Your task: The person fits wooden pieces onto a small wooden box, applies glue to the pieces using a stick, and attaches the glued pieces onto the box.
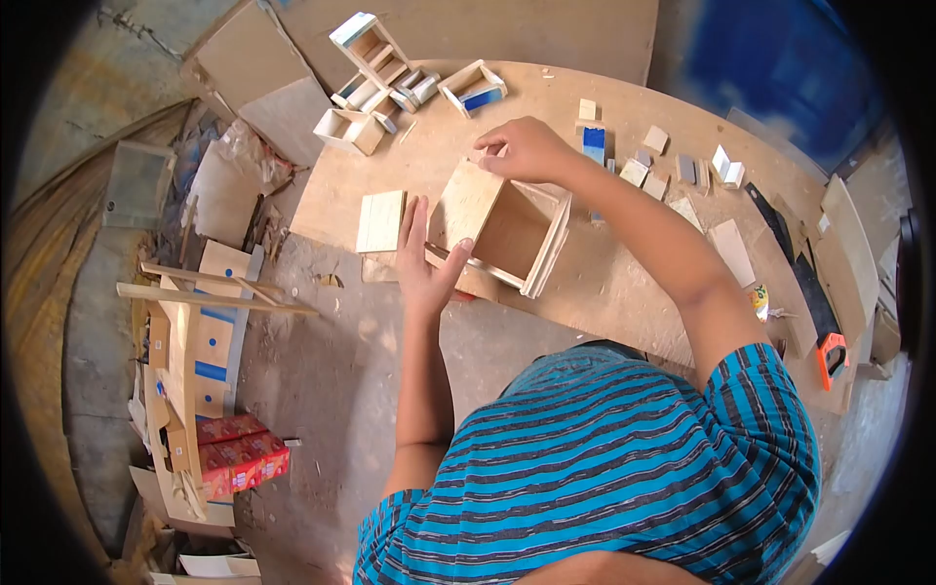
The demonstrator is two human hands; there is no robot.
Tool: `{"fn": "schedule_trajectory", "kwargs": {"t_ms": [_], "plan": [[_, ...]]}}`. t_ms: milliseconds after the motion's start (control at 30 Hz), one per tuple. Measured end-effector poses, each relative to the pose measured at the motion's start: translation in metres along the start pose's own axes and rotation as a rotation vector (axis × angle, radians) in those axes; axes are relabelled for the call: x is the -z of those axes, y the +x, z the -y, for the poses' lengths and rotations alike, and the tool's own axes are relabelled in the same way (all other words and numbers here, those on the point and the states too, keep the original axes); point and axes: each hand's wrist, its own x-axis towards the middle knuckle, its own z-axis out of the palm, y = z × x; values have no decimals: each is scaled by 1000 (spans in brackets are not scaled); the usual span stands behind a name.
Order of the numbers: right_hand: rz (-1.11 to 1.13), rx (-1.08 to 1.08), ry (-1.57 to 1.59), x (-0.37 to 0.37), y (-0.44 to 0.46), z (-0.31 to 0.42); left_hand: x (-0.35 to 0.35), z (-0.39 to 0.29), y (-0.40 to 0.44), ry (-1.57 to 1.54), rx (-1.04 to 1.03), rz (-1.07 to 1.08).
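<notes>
In front of me on the table stands an open wooden box (524,234), its hollow inside showing on the right and a flat light wood panel (470,203) on its left part. My left hand (429,261) steadies the near left corner, thumb across the panel's near edge and fingers along the left side. At the panel's far edge, my right hand (526,151) is closed with its fingertips pinched together. Whatever is between those fingertips is too small to make out. Just left of my left fingers lies a square wood piece (380,221).
Small wooden frames (375,73) and an open tray (473,90) sit at the back. Several offcuts (655,139) lie to the right. A handsaw with an orange handle (832,359) rests at the right edge. Red packages (242,453) are at lower left.
</notes>
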Motion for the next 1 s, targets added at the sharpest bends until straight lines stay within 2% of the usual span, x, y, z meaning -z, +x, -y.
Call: {"fn": "schedule_trajectory", "kwargs": {"t_ms": [133, 233, 333, 433, 633, 833, 933, 1000], "plan": [[218, 23, -193, 24, -16, 7, 4, -1, -7, 2, 35, 54], [248, 27, -231, 26, -27, 5, 0, 0, -8, -34, 67, 41], [414, -50, -323, 34, -28, 20, -4, 0, -7, -69, 86, 25], [339, 17, -246, 29, -31, 13, -3, -1, -6, -72, 89, 26], [377, 21, -294, 30, -29, 14, -4, 0, -6, -113, 117, 36], [313, 83, -257, 26, -29, 6, -2, -2, -6, -104, 134, 39], [428, -30, -352, 31, -26, 17, -3, -2, -6, -107, 138, 37], [417, -25, -359, 31, -26, 16, -3, -3, -6, -115, 148, 39]]}}
